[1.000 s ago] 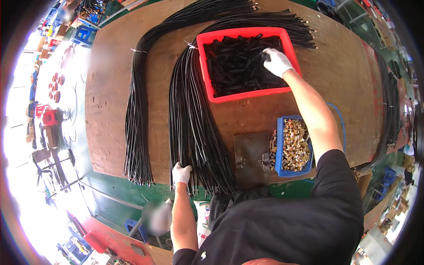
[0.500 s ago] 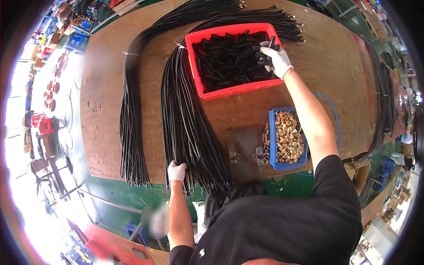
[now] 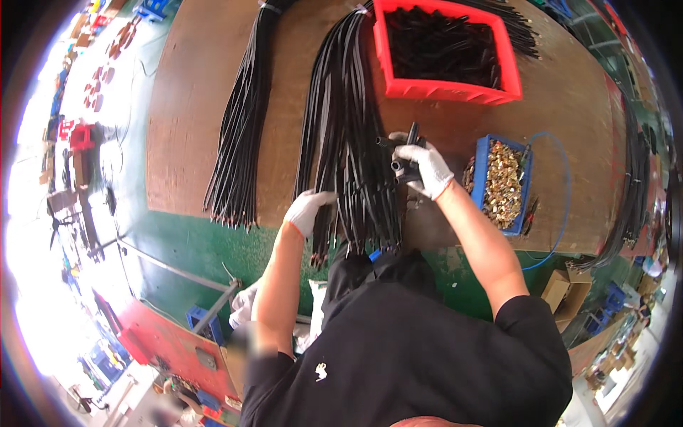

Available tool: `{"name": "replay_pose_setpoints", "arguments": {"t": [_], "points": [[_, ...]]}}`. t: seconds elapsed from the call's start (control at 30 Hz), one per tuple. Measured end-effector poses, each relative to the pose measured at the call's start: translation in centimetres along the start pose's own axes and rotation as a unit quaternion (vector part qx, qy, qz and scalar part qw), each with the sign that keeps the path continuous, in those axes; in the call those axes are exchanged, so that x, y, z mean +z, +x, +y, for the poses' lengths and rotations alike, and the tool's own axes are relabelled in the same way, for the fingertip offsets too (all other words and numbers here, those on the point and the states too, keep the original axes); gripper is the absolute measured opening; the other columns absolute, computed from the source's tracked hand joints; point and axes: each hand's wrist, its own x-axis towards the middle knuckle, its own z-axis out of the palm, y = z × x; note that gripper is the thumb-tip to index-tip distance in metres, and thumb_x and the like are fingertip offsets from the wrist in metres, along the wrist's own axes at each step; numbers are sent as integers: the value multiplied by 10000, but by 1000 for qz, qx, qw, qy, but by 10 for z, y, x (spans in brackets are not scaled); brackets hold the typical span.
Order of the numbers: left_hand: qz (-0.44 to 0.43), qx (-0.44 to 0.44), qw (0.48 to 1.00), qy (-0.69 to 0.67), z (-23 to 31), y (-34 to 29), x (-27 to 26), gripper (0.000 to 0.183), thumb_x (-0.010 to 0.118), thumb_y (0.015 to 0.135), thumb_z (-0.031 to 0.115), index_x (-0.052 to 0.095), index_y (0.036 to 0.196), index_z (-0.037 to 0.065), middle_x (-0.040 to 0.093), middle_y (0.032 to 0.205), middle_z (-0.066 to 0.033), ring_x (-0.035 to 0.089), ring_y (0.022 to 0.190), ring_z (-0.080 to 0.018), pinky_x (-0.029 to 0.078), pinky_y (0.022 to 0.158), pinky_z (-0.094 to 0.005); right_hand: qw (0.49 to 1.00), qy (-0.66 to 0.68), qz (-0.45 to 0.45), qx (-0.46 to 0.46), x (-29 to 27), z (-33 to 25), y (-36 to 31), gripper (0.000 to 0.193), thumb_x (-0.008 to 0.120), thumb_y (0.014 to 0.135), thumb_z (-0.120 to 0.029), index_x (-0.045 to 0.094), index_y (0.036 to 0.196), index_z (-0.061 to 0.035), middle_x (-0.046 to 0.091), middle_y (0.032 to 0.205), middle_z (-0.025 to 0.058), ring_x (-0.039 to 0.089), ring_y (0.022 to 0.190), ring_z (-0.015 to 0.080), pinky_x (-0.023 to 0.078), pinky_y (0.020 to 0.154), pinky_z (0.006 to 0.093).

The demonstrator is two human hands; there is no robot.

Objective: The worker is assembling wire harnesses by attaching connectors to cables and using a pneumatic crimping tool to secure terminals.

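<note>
Several short black tubular sleeves (image 3: 413, 132) stick out from between the fingers of my white-gloved right hand (image 3: 428, 169), which is closed around them above the near part of the table. Just to its left lies a thick bundle of long black cables (image 3: 356, 142), whose near ends hang over the table's front edge. My left hand (image 3: 307, 212), also gloved, rests at the left side of this bundle, fingers stretched out across the cables near their ends. Behind my right hand stands a red bin (image 3: 455, 91) filled with more black sleeves (image 3: 437, 46).
A second black cable bundle (image 3: 245, 135) lies to the left on the brown wooden table (image 3: 192, 114). At right, a blue bin (image 3: 481, 167) holds small brass-coloured metal fittings (image 3: 504, 185), with a blue hose (image 3: 568, 185) curving beside it. More cables (image 3: 629, 185) lie along the far right.
My right hand has come out of the red bin toward me with several sleeves. My left hand has moved up along the cables and its fingers have straightened. The view has shifted.
</note>
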Motion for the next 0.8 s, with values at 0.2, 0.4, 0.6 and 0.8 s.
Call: {"name": "replay_pose_setpoints", "arguments": {"t": [0.2, 0.4, 0.6, 0.8], "points": [[-69, 45, 983, -166, -15, -3, 25, 205, 771, 950, 108, 715, 1139, 55, 715, 899, -13, 681, 747, -146, 595, 702, -329, 995, -48, 53, 73, 31, 105, -31, 319, 685, 942, -167, 730, 1254, -119, 734, 874, 17, 706, 675, 123, 569, 548, 290], [-86, 67, 982, -151, -30, 12, 16, 231, 766, 962, 127, 709, 1163, 28, 757, 1002, -70, 738, 823, -186, 641, 751, -356, 980, -158, 102, 64, 44, 148, -44, 252, 769, 933, -179, 762, 1143, -40, 752, 929, 36, 717, 802, 175, 607, 730, 354], [-72, 54, 988, -127, -30, 13, 15, 212, 758, 954, 120, 711, 1128, 8, 761, 976, -92, 745, 793, -212, 645, 745, -374, 970, -227, 82, 15, 48, 148, -43, 322, 811, 931, -201, 765, 1186, -12, 785, 1087, 77, 731, 935, 162, 583, 883, 340], [-119, -22, 986, -110, -37, 23, -14, 146, 699, 960, 120, 730, 1017, -10, 758, 913, -101, 758, 806, -249, 663, 772, -425, 960, -258, 34, 103, 22, 152, -75, 356, 846, 920, -247, 768, 1190, -28, 777, 1045, 43, 705, 909, 130, 567, 839, 329]]}}
